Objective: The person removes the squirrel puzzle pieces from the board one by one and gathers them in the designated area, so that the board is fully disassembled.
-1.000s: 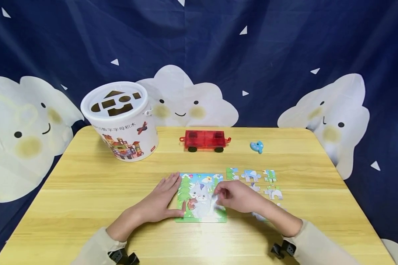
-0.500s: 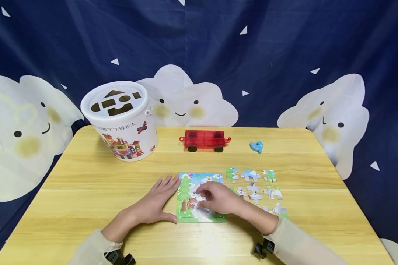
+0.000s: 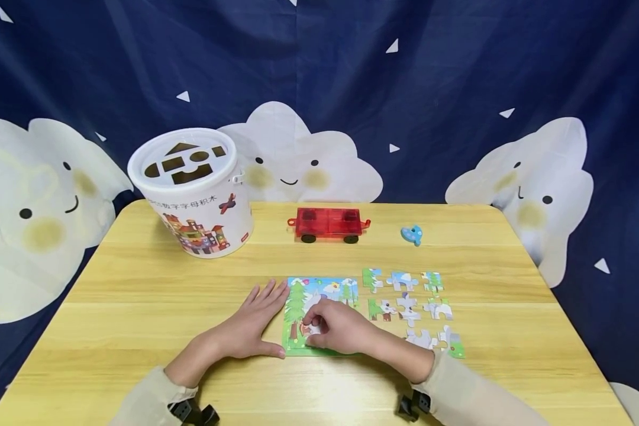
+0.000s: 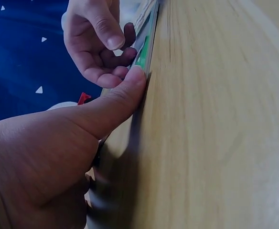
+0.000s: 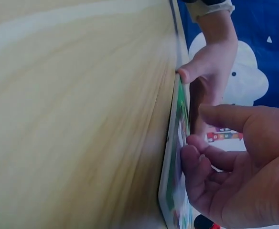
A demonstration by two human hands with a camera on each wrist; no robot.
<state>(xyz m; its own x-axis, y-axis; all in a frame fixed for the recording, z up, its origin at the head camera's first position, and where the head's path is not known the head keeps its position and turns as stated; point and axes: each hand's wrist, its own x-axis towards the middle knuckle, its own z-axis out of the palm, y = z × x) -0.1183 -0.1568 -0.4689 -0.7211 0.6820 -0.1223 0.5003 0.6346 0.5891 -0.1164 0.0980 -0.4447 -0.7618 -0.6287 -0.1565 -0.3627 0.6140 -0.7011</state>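
Observation:
A square picture puzzle board point(image 3: 297, 305) lies flat on the table, printed with trees and a grey animal. My left hand point(image 3: 247, 328) is spread along its left edge, and the thumb touches the lower left corner in the left wrist view. Over the lower left of the board is my right hand point(image 3: 341, 325). Its curled fingertips touch the picture, while the thumb point(image 5: 213, 114) stands apart from them. A green-edged puzzle piece point(image 4: 142, 53) seems to sit slightly tilted beneath those fingers; most of it is hidden. Loose jigsaw pieces point(image 3: 407, 309) lie in rows right of the board.
A white bucket point(image 3: 202, 207) with shaped holes in its lid stands at the back left. Behind the board sits a red toy wagon point(image 3: 328, 223), with a small blue toy point(image 3: 412, 235) to its right. A cloud-printed curtain point(image 3: 436, 71) hangs behind the table point(image 3: 325, 390).
My right hand has moved left across the board, from its right edge to the lower left part. The left thumb has drawn back slightly from the board to its corner.

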